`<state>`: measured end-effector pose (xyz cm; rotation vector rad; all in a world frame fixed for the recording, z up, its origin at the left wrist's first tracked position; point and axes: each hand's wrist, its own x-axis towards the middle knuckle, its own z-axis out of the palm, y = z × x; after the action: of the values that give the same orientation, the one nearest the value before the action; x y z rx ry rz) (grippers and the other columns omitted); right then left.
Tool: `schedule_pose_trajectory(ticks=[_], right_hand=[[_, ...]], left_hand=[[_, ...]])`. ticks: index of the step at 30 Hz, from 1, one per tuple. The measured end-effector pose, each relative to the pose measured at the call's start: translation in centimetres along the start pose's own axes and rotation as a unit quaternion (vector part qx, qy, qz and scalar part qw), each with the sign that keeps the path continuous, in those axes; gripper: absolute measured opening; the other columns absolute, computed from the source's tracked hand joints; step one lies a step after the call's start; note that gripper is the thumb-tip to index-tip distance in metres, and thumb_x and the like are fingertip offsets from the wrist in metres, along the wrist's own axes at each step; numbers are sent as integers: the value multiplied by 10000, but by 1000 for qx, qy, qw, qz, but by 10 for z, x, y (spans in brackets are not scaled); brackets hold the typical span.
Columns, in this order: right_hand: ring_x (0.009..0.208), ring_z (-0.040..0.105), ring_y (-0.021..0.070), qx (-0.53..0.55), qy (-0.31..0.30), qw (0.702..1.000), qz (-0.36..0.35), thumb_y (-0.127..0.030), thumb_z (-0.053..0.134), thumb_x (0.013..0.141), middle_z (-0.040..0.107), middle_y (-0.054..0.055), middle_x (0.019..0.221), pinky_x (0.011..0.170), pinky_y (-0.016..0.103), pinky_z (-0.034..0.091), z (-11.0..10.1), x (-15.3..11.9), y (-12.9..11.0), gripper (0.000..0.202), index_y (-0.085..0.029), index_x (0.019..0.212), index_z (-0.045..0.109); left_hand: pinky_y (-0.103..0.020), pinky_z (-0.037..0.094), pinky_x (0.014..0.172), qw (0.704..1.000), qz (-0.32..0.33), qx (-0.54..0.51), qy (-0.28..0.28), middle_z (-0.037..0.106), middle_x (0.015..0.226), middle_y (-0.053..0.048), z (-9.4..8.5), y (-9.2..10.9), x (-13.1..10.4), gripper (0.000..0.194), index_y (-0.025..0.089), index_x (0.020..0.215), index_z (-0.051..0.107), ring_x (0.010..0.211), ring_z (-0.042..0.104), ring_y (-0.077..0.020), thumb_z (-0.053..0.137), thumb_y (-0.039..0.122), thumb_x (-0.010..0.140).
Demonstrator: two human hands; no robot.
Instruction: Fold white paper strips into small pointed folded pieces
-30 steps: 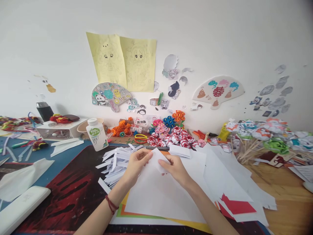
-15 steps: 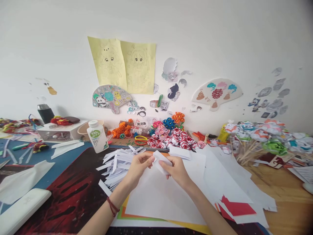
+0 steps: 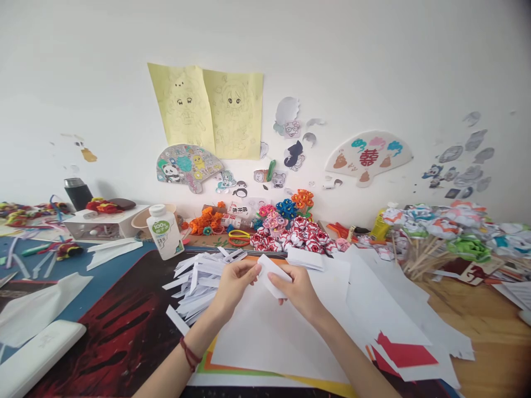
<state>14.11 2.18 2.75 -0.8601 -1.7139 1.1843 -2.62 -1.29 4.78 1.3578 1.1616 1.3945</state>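
Between my two hands is a small folded piece of white paper (image 3: pixel 271 278), held above the sheets. My left hand (image 3: pixel 238 284) pinches its upper left corner between thumb and fingers. On its right side my right hand (image 3: pixel 297 287) grips it, thumb on top and fingers underneath. Below lies a large white sheet (image 3: pixel 274 337) on top of coloured sheets (image 3: pixel 236 367) in orange, green and yellow. Left of my left hand is a heap of white paper strips (image 3: pixel 199 287). A stack of folded white paper (image 3: pixel 306 258) lies just beyond my right hand.
A white bottle (image 3: pixel 166 232) stands at the back left. Red-and-white paper flowers (image 3: pixel 307 236) are piled at the back. Flowers on sticks (image 3: pixel 440 226) stand at the right. More white sheets (image 3: pixel 385 304) and red paper (image 3: pixel 404 354) lie right of my arm. A white case (image 3: pixel 41 354) sits front left.
The folded paper has turned slightly, and my hands have shifted a little to the left along with it. Both hands still hold it.
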Motion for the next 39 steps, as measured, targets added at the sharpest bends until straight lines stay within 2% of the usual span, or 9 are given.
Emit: schedule_pose_trajectory(ticks=[4, 10, 20, 24, 29, 33, 39], right_hand=[[421, 541, 122, -9, -4, 1000, -3, -388, 593, 818, 557, -7, 547, 357, 219, 433, 2, 0, 1, 300, -134, 661, 618], [450, 513, 121, -21, 16, 1000, -13, -363, 619, 793, 538, -16, 523, 372, 214, 412, 2, -1, -5, 298, -147, 589, 591], [480, 516, 137, 30, 0, 999, 14, -429, 633, 773, 548, -5, 587, 365, 232, 440, 7, -2, -10, 291, -157, 676, 598], [493, 496, 131, -4, 6, 1000, 10, -415, 592, 809, 512, -11, 586, 389, 219, 386, 7, -2, -7, 292, -156, 675, 580], [552, 440, 112, -30, 22, 999, -31, -342, 602, 804, 467, -29, 588, 488, 214, 323, 7, -1, -8, 261, -154, 632, 545], [561, 419, 107, 3, 4, 1000, -27, -330, 602, 804, 463, -31, 607, 499, 209, 306, 6, -2, -10, 230, -152, 666, 557], [558, 402, 100, 21, -8, 1000, -15, -347, 607, 805, 447, -29, 610, 492, 202, 298, 5, -3, -9, 258, -140, 659, 556]], left_hand=[[-229, 372, 560, 1000, 4, 3, 15, 551, 592, 11, 2, -1, -1, 307, 144, 747, 707, 570, 477, -124, 674, 449, 741], [-228, 374, 542, 1000, 6, 5, 18, 566, 605, 3, 3, -1, -2, 291, 150, 719, 696, 561, 482, -125, 675, 438, 743], [-230, 382, 556, 1000, 9, -10, 16, 606, 631, -5, 4, -5, -2, 253, 156, 720, 702, 576, 484, -121, 687, 407, 745], [-231, 384, 568, 1000, 12, -18, 12, 629, 657, -11, 6, -6, -2, 231, 153, 725, 710, 597, 500, -125, 704, 384, 734], [-237, 401, 587, 999, 8, -31, -5, 656, 685, -18, 7, 0, -4, 213, 155, 718, 713, 627, 538, -139, 711, 367, 732], [-242, 416, 588, 999, -4, -39, -28, 666, 681, -22, 4, 2, -4, 211, 150, 719, 718, 628, 560, -147, 720, 361, 726], [-250, 441, 645, 995, 0, -57, -77, 697, 797, -47, -2, 0, -4, 223, 146, 798, 726, 703, 586, -163, 706, 363, 751]])
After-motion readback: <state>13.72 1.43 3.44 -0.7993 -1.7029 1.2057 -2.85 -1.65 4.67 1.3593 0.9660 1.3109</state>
